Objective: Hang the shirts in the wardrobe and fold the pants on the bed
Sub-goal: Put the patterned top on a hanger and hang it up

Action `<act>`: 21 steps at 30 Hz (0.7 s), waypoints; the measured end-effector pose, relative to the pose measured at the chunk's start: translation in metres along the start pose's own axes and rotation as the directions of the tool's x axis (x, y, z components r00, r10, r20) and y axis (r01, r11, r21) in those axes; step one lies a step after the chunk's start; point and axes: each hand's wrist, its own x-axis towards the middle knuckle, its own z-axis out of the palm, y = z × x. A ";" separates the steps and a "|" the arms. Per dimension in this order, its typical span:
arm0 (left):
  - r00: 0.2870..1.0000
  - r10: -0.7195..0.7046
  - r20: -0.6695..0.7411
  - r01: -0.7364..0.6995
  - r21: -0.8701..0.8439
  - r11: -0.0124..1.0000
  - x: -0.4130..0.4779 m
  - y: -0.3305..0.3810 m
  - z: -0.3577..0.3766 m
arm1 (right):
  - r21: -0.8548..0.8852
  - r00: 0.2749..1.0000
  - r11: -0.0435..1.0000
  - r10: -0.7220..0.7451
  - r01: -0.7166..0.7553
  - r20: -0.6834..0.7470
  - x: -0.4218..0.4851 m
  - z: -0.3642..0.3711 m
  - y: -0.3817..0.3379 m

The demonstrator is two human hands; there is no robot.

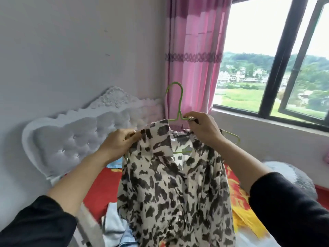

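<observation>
A white shirt with black blotches (pixel 174 189) hangs in the air above the bed, partly on a green wire hanger (pixel 175 102). My left hand (pixel 117 143) pinches the shirt's left collar and shoulder. My right hand (pixel 203 127) grips the hanger's right arm together with the shirt's other shoulder. The hanger's right tip (pixel 235 138) sticks out bare past my right wrist. The hook points up, free of any rail. Pale blue clothes (pixel 114 223) lie on the bed below the shirt.
A red and yellow bedspread (pixel 99 186) covers the bed, with a white tufted headboard (pixel 74 139) at the left wall. A pink curtain (pixel 194 54) hangs behind the hanger. At the right is an open window (pixel 277 68). A grey fluffy cushion (pixel 292 175) lies under it.
</observation>
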 end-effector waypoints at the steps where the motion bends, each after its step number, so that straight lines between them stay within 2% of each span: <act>1: 0.999 -0.001 -0.039 0.001 0.016 1.000 -0.007 -0.008 -0.005 | -0.004 1.000 1.000 -0.017 0.017 0.026 0.001 0.006 -0.010; 5: 0.986 0.004 -0.169 0.006 0.059 0.998 -0.033 -0.035 -0.040 | -0.053 0.975 0.982 -0.171 0.180 0.141 0.009 0.036 -0.070; 8: 0.969 0.003 -0.246 0.014 0.067 0.998 -0.052 -0.057 -0.080 | 0.111 0.934 0.984 -0.165 0.136 0.318 0.021 0.056 -0.124; 10: 0.957 0.031 -0.289 -0.001 0.101 0.995 -0.068 -0.079 -0.113 | 0.090 0.875 0.986 -0.165 0.140 0.456 0.029 0.072 -0.155; 13: 0.909 0.106 -0.403 0.015 0.284 0.959 -0.096 -0.121 -0.160 | 0.082 0.835 0.980 -0.197 0.181 0.514 0.037 0.109 -0.198; 15: 0.855 0.136 -0.501 0.124 0.452 0.883 -0.119 -0.146 -0.186 | 0.172 0.821 0.970 -0.239 0.174 0.519 0.036 0.144 -0.230; 17: 0.803 0.157 -0.575 0.224 0.535 0.814 -0.144 -0.165 -0.203 | 0.218 0.790 0.957 -0.280 0.189 0.545 0.034 0.180 -0.267; 18: 0.804 0.205 -0.559 0.191 0.569 0.800 -0.158 -0.174 -0.208 | 0.235 0.777 0.952 -0.299 0.198 0.554 0.033 0.198 -0.287; 19: 0.818 0.285 -0.499 0.091 0.602 0.794 -0.172 -0.182 -0.211 | 0.251 0.771 0.946 -0.316 0.207 0.553 0.031 0.216 -0.307; 21: 0.859 0.420 -0.291 -0.171 0.612 0.773 -0.200 -0.200 -0.209 | 0.276 0.771 0.937 -0.336 0.215 0.541 0.029 0.249 -0.345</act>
